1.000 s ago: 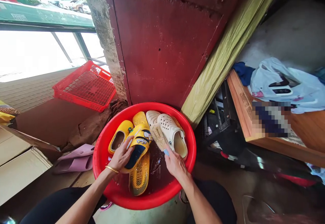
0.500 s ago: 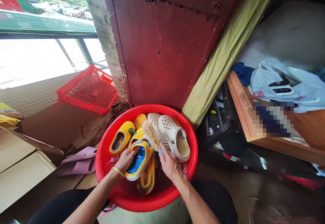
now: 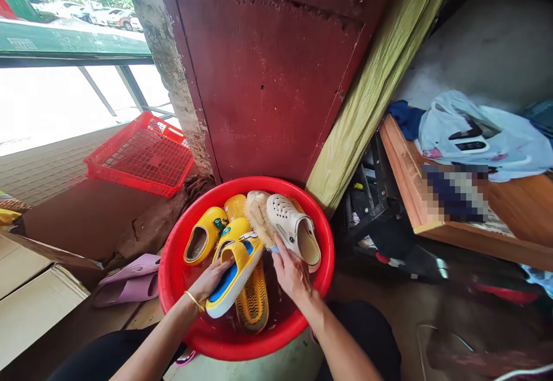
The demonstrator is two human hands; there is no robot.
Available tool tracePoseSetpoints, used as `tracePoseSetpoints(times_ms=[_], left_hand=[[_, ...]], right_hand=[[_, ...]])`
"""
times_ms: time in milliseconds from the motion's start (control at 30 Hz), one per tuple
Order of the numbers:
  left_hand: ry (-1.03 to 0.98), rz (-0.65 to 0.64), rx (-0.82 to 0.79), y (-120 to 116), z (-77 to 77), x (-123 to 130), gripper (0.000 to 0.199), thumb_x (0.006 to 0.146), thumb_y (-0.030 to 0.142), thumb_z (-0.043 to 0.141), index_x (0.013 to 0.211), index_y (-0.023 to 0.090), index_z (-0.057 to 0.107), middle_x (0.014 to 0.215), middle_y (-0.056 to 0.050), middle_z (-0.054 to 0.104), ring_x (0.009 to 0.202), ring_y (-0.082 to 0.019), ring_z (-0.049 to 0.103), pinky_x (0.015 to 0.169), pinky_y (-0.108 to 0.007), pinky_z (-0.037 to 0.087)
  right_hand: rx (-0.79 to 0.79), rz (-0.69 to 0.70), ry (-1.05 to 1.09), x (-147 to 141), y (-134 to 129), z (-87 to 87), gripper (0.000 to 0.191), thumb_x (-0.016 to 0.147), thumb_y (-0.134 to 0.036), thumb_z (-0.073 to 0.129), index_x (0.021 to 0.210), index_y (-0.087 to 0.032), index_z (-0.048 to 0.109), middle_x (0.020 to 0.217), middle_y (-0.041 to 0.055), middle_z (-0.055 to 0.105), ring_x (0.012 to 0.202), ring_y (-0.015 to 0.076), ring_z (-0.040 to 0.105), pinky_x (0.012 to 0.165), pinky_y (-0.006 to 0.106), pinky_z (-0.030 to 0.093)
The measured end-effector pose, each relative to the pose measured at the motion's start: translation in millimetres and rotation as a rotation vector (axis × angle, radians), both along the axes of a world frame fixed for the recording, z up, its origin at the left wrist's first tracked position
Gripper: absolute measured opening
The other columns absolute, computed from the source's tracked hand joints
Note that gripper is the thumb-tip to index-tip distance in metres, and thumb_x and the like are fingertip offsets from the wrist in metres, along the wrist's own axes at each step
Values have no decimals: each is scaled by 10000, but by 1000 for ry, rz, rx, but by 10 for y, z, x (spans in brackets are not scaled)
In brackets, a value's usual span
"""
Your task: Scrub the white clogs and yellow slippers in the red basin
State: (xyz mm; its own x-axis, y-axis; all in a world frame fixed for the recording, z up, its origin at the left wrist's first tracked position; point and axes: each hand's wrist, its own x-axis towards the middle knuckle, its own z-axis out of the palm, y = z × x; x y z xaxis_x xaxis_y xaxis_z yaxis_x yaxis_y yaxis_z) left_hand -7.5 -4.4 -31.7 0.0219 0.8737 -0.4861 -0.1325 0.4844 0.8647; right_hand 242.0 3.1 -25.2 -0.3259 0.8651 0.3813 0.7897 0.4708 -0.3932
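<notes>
My left hand (image 3: 212,282) grips a yellow slipper (image 3: 239,277) with a blue insole and white sole, tilted on its side over the red basin (image 3: 173,306). In my right hand (image 3: 290,268) is a scrubbing brush (image 3: 259,224), its pale bristles close beside the slipper's toe; I cannot tell whether they touch. Other yellow clogs lie in the basin, one at the left (image 3: 202,237). A yellow sole (image 3: 254,306) shows beneath the held slipper. A cream clog (image 3: 298,228) rests at the right side. Dark reddish water covers the basin's bottom.
Purple slippers (image 3: 129,282) lie on the floor left of the basin, near cardboard (image 3: 38,294). A red plastic crate (image 3: 144,159) sits behind them. A dark red door (image 3: 263,121) rises beyond the basin. At right stands a wooden table (image 3: 436,234) holding a plastic bag (image 3: 496,133).
My left hand has rolled the yellow slipper further onto its side, so more of its white sole edge faces me. The brush remains near its toe. The camera view has shifted slightly.
</notes>
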Motion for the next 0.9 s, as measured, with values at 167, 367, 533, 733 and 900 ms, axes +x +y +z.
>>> tracePoseSetpoints(times_ms=[167,367,533,733,900], left_hand=[[186,-45,137,42,-45,-53,564,749,650,679,1026,168,773,925,-122,808,858,-328,746,764,-445,614],[203,-168,204,39,10,15,816,693,812,631,1199,182,742,1029,-121,806,947,-361,738,834,-477,610],[218,-156,401,6,102,-2,929,701,801,655,1390,178,633,1338,-153,700,1284,-408,599,1067,-529,502],[299,-166,415,0,65,-108,974,738,783,634,1476,155,542,1497,-164,571,1403,-407,490,1137,-498,444],[234,-189,417,45,-69,-110,938,765,782,605,1456,149,562,1402,-158,656,1370,-407,528,1088,-512,492]], right_hand=[[-47,141,-106,-76,-218,-14,563,1043,-312,435,1599,-262,357,907,80,748,772,189,725,764,261,592],[-107,-108,24,164,106,-36,550,1039,-230,413,1588,-236,378,1266,122,726,1087,240,722,886,339,605],[-37,11,139,231,49,7,572,1039,-237,415,1602,-179,336,1390,145,650,1238,232,648,1036,358,539],[-8,53,141,240,-38,74,574,1037,-217,404,1606,-190,332,1378,129,661,1212,223,665,1017,339,557],[-30,67,52,195,-71,28,555,1032,-246,428,1582,-180,392,1227,141,739,1062,239,728,962,346,579]])
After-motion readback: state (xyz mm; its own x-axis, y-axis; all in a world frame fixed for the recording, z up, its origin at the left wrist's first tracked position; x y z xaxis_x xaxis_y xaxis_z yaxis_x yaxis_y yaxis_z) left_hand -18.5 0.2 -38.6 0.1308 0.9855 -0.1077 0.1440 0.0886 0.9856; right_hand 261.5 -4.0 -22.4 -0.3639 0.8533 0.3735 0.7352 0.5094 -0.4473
